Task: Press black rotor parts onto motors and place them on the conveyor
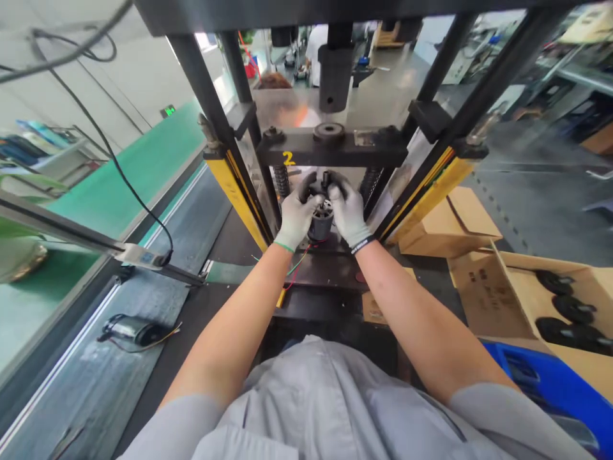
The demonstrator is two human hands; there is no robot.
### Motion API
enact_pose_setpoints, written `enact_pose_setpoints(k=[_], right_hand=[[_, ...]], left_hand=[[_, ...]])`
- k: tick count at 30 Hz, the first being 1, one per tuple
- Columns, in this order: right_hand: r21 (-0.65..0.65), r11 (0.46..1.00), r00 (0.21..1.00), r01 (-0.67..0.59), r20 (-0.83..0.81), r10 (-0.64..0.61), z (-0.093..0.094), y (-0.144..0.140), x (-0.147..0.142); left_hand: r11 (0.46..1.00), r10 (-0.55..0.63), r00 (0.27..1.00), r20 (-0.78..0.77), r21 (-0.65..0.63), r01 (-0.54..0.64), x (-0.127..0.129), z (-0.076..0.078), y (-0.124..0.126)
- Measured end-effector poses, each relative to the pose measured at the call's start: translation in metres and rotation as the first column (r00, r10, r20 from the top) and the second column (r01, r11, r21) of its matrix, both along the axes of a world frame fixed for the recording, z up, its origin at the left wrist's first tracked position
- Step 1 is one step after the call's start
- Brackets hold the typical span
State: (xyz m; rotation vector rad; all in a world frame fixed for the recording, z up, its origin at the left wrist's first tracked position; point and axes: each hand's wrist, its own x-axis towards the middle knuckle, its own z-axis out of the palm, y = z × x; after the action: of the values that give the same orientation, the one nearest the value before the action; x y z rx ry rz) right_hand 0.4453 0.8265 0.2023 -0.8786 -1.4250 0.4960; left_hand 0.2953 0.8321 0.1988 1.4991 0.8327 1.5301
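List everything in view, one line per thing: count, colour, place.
Motor part: one, dark with red and green wires, in the press, held by both hands.
Press frame: one, black, yellow "2", centre.
Guard strips: two, yellow, flanking the press.
Motor: one, black, on the conveyor belt at left.
Cardboard boxes: several, brown, right; one holds black discs.
Bin: one, blue, lower right.
Left hand: grey glove, grip on the part.
Right hand: grey glove, grip on the part.
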Motion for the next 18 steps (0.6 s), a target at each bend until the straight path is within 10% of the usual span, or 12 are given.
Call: enact_pose_setpoints(k=[7,18], right_hand=[[-0.097,0.990,0.985,-0.098,-0.149,0.083,-0.025,0.013,-0.002],[-0.097,0.988,0.968,-0.117,-0.232,0.092,-0.041,0.015,-0.005]], left_hand=[[0.993,0.082,0.973,0.214,-0.104,-0.061,0.011,-0.036,0.003],[0.994,0.093,0.969,0.228,-0.075,-0.077,0.016,-0.034,-0.011]])
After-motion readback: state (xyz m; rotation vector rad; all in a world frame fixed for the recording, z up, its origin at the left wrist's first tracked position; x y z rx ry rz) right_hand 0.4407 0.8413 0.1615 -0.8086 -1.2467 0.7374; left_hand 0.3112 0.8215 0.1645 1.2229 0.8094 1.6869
